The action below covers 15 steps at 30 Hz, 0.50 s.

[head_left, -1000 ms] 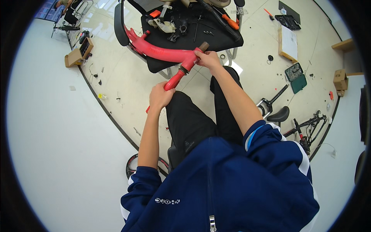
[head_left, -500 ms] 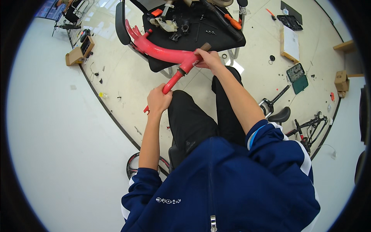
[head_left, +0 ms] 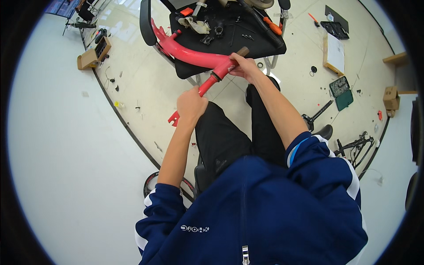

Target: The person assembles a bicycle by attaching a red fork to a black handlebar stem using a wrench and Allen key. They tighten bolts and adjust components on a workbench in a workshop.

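Observation:
A red bicycle frame point(head_left: 194, 57) leans across the black seat of a chair point(head_left: 187, 70), its curved tube running toward me. A red fork point(head_left: 207, 85) sits at its head tube, with a dark ring at the joint. My left hand point(head_left: 191, 106) is closed round the fork; a slotted fork end sticks out below my fist. My right hand point(head_left: 244, 69) grips the head tube, thumb on top, its other fingers partly hidden. Just beyond that hand, a brownish tube end point(head_left: 243, 51) pokes out of the head tube.
On the seat lie a crumpled pale glove point(head_left: 195, 25), an orange-handled tool point(head_left: 272, 26) and small metal parts. Cardboard boxes point(head_left: 89, 58), a green case point(head_left: 344, 100) and a black bicycle frame point(head_left: 357, 145) are on the floor. A wheel point(head_left: 152, 183) lies by my left elbow.
The fork has turned at the head tube, so its slotted end shows more broadly below my left fist. My left hand has rolled with it. The whole view has shifted slightly.

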Each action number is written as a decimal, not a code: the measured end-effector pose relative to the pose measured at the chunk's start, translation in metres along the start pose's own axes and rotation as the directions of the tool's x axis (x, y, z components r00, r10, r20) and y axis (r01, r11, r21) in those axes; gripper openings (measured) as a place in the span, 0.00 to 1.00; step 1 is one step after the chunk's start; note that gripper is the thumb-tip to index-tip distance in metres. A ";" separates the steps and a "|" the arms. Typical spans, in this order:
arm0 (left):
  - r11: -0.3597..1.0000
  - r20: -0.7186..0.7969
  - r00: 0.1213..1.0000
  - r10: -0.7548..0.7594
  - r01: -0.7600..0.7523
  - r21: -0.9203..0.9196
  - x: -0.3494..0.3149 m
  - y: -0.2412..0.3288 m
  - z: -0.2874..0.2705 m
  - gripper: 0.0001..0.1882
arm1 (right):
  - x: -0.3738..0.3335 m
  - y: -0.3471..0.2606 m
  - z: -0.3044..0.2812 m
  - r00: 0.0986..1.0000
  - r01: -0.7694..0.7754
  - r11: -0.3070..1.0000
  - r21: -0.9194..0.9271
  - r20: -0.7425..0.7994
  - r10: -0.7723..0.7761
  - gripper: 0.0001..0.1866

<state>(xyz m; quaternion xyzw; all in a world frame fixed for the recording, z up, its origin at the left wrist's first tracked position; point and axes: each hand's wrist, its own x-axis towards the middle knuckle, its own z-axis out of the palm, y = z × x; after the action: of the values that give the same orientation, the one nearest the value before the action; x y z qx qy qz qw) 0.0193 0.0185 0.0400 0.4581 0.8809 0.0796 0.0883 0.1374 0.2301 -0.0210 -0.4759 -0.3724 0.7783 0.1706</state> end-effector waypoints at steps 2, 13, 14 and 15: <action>0.999 0.000 0.999 0.033 -0.033 -0.025 -0.001 -0.009 0.022 0.14 | 0.005 0.010 0.002 0.999 -0.021 0.999 -0.026 0.039 0.022 0.23; 0.984 -0.009 0.999 0.043 -0.044 -0.175 -0.007 -0.014 0.029 0.14 | -0.046 0.111 0.044 0.949 -0.172 0.895 0.412 0.314 0.037 0.28; 0.983 -0.006 0.999 0.039 -0.039 -0.182 -0.007 -0.011 0.028 0.14 | -0.044 0.114 0.045 0.956 -0.173 0.887 0.429 0.290 0.047 0.27; 0.982 -0.002 0.999 0.035 -0.034 -0.188 -0.007 -0.010 0.027 0.14 | -0.043 0.115 0.045 0.962 -0.174 0.878 0.446 0.266 0.056 0.26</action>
<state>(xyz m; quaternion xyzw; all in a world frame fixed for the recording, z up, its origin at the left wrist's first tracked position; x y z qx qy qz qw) 0.0213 0.0086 0.0121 0.4630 0.8613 0.1637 0.1305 0.1299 0.1085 -0.0679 -0.3429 -0.1639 0.9062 0.1854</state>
